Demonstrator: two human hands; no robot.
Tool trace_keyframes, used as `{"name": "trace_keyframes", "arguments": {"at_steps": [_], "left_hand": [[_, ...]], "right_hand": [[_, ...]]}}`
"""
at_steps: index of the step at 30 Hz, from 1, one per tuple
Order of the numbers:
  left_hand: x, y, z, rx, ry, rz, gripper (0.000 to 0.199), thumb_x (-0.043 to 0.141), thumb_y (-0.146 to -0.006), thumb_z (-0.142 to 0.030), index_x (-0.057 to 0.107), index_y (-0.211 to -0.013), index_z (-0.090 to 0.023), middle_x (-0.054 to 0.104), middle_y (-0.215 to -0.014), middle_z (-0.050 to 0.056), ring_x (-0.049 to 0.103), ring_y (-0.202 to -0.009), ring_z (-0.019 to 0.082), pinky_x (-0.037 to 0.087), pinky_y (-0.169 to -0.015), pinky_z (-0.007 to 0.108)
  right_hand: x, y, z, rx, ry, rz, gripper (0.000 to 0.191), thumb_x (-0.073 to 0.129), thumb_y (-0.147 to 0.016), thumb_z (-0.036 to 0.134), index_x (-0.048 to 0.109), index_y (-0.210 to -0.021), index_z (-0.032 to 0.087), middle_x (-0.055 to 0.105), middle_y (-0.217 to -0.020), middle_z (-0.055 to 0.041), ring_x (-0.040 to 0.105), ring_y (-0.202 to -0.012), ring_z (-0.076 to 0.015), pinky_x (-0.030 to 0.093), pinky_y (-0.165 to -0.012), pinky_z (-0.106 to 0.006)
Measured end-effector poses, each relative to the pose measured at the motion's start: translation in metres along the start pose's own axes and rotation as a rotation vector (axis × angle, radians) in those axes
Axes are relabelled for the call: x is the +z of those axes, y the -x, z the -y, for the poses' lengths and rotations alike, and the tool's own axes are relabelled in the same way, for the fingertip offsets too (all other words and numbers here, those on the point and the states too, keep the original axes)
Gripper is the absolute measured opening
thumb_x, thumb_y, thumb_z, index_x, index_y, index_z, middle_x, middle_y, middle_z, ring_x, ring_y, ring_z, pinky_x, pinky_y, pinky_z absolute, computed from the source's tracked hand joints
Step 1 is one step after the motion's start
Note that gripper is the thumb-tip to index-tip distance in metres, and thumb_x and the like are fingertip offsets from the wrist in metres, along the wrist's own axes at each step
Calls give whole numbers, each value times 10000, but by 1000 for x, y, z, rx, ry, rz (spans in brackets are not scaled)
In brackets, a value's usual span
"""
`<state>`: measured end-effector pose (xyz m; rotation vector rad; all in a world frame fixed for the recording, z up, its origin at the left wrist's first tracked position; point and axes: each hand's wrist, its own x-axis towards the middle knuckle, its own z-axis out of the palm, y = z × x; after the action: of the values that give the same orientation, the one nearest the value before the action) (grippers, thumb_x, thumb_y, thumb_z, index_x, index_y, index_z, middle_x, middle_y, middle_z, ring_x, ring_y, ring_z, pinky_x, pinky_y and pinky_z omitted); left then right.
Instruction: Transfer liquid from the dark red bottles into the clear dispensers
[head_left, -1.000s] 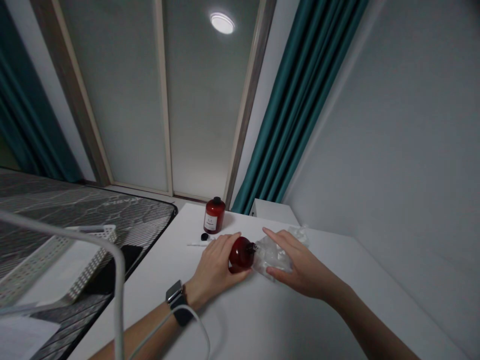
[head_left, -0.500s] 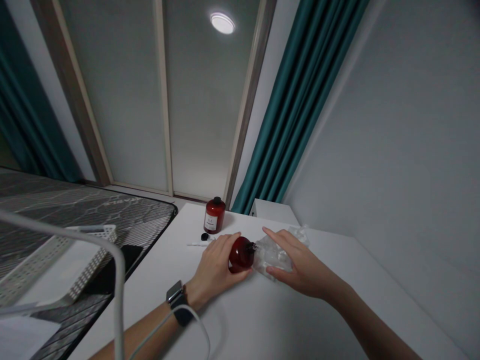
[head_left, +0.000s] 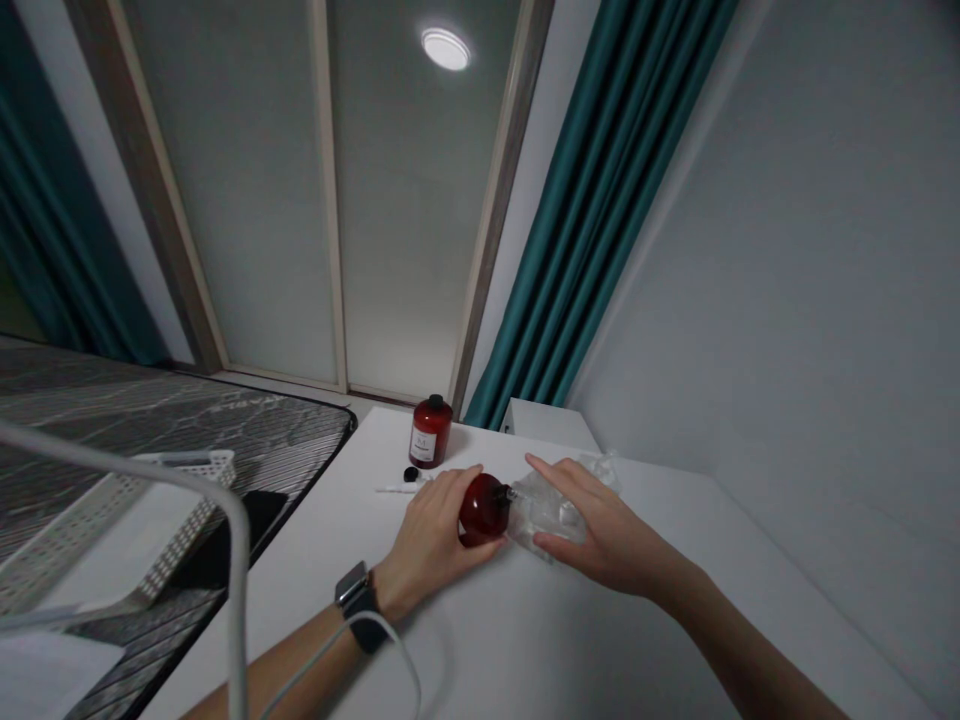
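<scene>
Wrapped round a dark red bottle [head_left: 484, 508], my left hand [head_left: 435, 530] keeps it tipped over on the white table, its dark neck pointing right. The neck meets the edge of a crumpled clear plastic bag [head_left: 546, 510]; whether it goes inside, I cannot tell. Thumb and fingers of my right hand [head_left: 592, 525] are stretched apart over the bag, seemingly touching it without a grip. Behind my left hand stands a second red bottle [head_left: 424, 448] with a white label and dark top. A small black cap [head_left: 411, 474] and a thin white stick-like item [head_left: 396, 489] lie before it.
The white table [head_left: 480, 640] meets a grey wall on the right. A white box-like piece [head_left: 551, 424] stands behind its far edge. To the left are a white perforated basket [head_left: 217, 470] and a patterned dark surface. A white cable [head_left: 240, 580] crosses the lower left foreground.
</scene>
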<state>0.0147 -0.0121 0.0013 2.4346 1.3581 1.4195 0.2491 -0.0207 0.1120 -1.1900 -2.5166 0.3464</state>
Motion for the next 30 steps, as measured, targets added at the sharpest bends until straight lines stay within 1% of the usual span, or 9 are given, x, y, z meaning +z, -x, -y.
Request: {"name": "trace_keyframes", "arguments": {"at_steps": [4, 8, 20, 26, 30], "left_hand": [[0, 0, -1, 4, -3, 3, 780, 784, -739, -420, 400, -1383, -203, 635, -1260, 159, 639, -1122, 347, 551, -920, 516], [-1, -1, -1, 13, 0, -1, 780, 785, -743, -427, 394, -1378, -199, 636, -1255, 160, 641, -1116, 343, 552, -924, 515], [0, -1, -1, -1, -12, 9, 806, 815, -715, -386, 395, -1374, -189, 634, -1266, 158, 637, -1126, 341, 549, -938, 504], [2, 0, 0, 7, -2, -12, 799, 813, -708, -372, 410, -1375, -195, 644, -1254, 147, 645, -1113, 332, 555, -932, 488], [2, -1, 0, 6, -7, -19, 792, 816, -710, -384, 423, -1366, -179, 644, -1251, 157, 644, -1110, 338, 557, -923, 500]], "right_hand": [[0, 0, 0, 14, -11, 16, 767, 658, -870, 314, 292, -1543, 293, 547, -1268, -102, 536, -1206, -279, 429, -1079, -504], [0, 0, 0, 23, -19, 19, 774, 665, -864, 308, 290, -1542, 303, 546, -1264, -96, 536, -1200, -278, 432, -1074, -507], [0, 0, 0, 21, -16, 28, 771, 658, -876, 310, 276, -1546, 292, 539, -1271, -102, 527, -1205, -274, 421, -1081, -501], [-2, -2, 1, 33, -12, 52, 770, 650, -878, 325, 276, -1549, 258, 525, -1288, -113, 512, -1224, -270, 401, -1101, -488], [-3, -2, 2, 29, -17, 54, 765, 643, -883, 332, 274, -1550, 265, 524, -1294, -112, 514, -1227, -268, 403, -1101, -479]]}}
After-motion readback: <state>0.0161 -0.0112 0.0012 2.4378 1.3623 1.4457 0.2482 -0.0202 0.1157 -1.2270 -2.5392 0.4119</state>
